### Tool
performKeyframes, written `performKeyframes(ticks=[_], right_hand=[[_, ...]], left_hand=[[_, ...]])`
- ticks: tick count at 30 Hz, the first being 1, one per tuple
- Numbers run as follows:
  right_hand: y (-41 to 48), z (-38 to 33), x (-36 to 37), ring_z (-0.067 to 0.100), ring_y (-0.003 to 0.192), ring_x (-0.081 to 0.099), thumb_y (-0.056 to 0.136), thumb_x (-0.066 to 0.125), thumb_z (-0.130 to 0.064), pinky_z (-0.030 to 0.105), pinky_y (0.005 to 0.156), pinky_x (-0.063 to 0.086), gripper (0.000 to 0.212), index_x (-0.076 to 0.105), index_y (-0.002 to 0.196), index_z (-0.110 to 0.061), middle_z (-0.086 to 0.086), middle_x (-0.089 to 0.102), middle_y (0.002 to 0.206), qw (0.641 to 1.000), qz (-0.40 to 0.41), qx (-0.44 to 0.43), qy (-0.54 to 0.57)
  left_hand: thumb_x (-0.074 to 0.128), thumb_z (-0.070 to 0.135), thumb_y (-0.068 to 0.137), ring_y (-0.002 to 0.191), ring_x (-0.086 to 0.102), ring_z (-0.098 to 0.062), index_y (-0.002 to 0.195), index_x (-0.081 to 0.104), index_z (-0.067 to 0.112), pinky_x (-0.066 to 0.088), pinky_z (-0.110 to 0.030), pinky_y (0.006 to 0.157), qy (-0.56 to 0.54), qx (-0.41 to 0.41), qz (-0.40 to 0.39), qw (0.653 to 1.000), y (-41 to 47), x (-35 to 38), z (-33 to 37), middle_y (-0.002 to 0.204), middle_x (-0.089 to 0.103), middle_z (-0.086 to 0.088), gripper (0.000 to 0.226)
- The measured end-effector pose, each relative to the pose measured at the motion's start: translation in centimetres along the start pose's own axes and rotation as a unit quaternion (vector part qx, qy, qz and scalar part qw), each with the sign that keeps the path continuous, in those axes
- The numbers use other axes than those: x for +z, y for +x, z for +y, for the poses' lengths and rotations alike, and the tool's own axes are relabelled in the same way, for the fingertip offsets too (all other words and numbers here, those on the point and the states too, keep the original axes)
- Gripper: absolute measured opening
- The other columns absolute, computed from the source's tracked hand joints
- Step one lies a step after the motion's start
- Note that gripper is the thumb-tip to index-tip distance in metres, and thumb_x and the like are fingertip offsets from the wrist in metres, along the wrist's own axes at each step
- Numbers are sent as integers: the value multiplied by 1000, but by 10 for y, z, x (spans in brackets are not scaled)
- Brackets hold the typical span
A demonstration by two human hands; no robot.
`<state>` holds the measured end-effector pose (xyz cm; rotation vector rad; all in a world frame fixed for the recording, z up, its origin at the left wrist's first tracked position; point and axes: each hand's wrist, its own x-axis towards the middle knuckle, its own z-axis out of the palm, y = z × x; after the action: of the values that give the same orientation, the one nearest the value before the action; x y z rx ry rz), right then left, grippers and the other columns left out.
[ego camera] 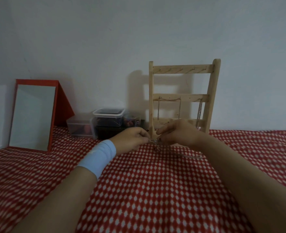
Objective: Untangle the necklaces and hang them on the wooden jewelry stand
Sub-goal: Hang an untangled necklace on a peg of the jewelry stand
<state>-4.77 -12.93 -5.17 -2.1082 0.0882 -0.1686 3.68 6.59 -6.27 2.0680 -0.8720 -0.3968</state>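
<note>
The left hand (132, 138) and right hand (177, 133) are both pinching a tangled silver necklace (154, 142) with curled fingertips, just above the red patterned cloth (155, 190); the wooden jewelry stand (182, 98) is standing directly behind the hands, with two chains (169, 106) hanging from its middle bar

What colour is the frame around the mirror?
The mirror frame is plain red, with no pattern. The head view, the only one, shows it at the left.

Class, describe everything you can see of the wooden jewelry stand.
The stand is pale wood: two uprights joined by three crossbars, the upper two pegged. It stands on the red dotted cloth by the white wall. Chains hang from its middle bar. The left hand and right hand partly hide its foot.
</note>
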Motion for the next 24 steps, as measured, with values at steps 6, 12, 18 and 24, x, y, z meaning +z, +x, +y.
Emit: performKeyframes(ticks=[6,12,18,24], right_hand=[[0,-8,7,22,85,71,103,51,-10,32,75,60,22,72,102,-14,7,73,100,990,-101,52,80],[-2,-8,0,4,54,56,100,61,-14,17,46,43,16,76,107,-12,-8,69,65,993,-112,29,16],[-3,-13,7,15,61,66,90,73,-7,28,56,52,14,73,104,-8,9,76,87,996,-21,-4,81],[0,-11,13,18,63,73,85,79,-4,22,52,55,13,73,95,-8,11,77,87,994,68,-21,83]], left_hand=[[66,27,90,83,60,2,103,72,26,47,-19,83,148,55,-3,987,-6,-21,14,94,66,14,14],[57,28,96,66,58,12,89,72,24,40,-5,60,140,90,63,984,-10,-29,21,80,69,11,17],[73,44,81,90,62,2,95,72,34,47,-21,84,205,67,35,976,-11,-24,21,94,69,17,17],[66,30,90,70,67,-7,92,73,23,54,-25,73,112,62,60,990,-6,-14,15,88,70,9,11]])
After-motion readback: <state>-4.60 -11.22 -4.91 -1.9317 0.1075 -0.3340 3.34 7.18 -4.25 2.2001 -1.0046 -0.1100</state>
